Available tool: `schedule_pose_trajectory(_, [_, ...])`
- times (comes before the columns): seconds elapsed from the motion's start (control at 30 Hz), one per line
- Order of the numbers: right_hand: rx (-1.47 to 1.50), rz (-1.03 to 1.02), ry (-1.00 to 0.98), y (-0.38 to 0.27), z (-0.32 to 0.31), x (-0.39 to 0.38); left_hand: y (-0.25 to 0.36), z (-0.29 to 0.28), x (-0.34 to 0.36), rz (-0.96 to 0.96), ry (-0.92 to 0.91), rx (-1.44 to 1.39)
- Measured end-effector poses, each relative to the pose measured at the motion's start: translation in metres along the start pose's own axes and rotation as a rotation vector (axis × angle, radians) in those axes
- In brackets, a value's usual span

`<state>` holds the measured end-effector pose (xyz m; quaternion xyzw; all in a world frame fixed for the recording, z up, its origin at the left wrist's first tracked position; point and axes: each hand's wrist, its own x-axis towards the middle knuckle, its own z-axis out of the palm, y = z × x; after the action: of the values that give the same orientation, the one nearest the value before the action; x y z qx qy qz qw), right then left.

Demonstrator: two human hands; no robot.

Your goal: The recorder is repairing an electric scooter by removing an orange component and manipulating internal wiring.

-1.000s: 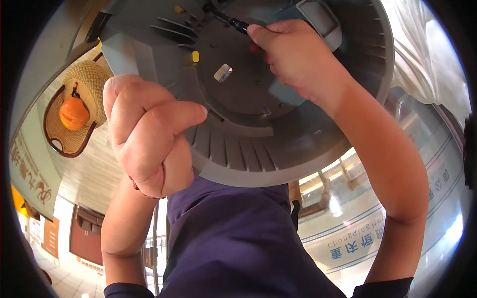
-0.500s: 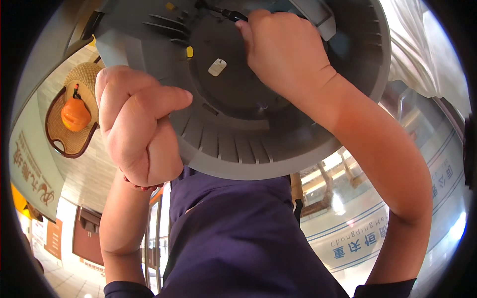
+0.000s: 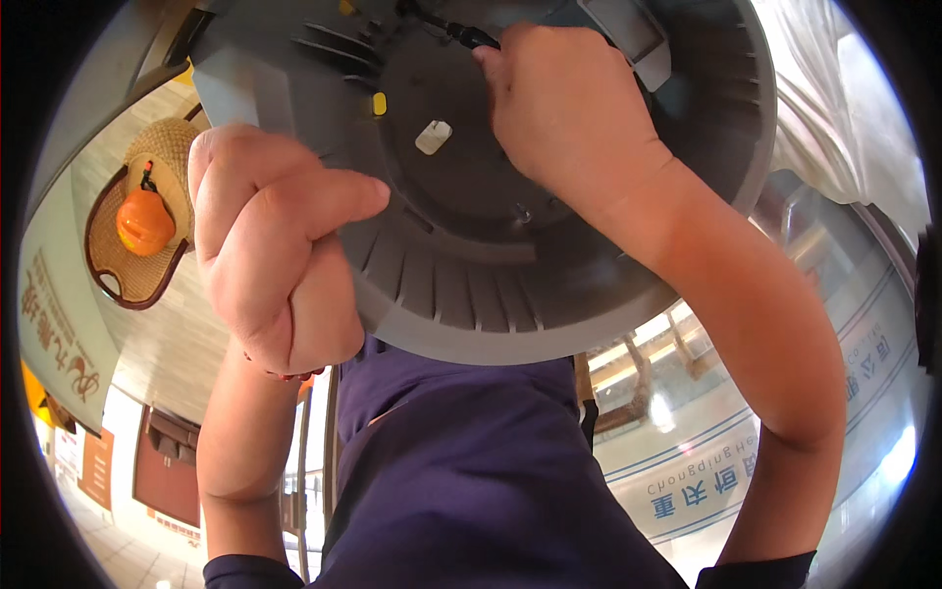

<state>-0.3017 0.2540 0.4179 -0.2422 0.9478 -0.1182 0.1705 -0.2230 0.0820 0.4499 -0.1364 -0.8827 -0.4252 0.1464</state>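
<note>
A large round grey plastic housing (image 3: 461,339) with a ribbed rim fills the upper middle. Inside it are a white label (image 3: 433,137), a small yellow tag (image 3: 380,103) and a raised grey frame at the upper right. My right hand (image 3: 574,103) reaches over the housing, closed around a slim black tool (image 3: 473,37), perhaps a screwdriver. The tool points to the upper left, its tip against dark parts I cannot make out. At the housing's left side my left hand (image 3: 280,250) is closed, fingers curled. Anything inside its grip is hidden.
A woven chair (image 3: 137,270) at the left carries a rounded orange object (image 3: 145,222) with a dark strap. White draped fabric (image 3: 824,108) hangs at the upper right. Below it stands a see-through panel (image 3: 785,393) with blue stripes and lettering.
The housing appears slightly lower and farther right in the picture. My right hand has shifted a little with the black tool; my left hand keeps its curled shape.
</note>
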Motion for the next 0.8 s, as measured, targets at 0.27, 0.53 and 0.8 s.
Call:
schedule_pose_trajectory(0.27, [-0.251,-0.206,0.105,0.001,0.000,-0.005,0.001,-0.002,0.000,0.008,-0.017,0.008])
schedule_pose_trajectory(0.53, [0.395,0.212,-0.209,0.013,0.000,0.013,0.001,-0.003,0.000,0.001,-0.032,0.032])
schedule_pose_trajectory(0.8, [1.174,0.751,-0.536,0.005,-0.014,0.016,0.002,-0.001,-0.002,-0.016,-0.010,0.029])
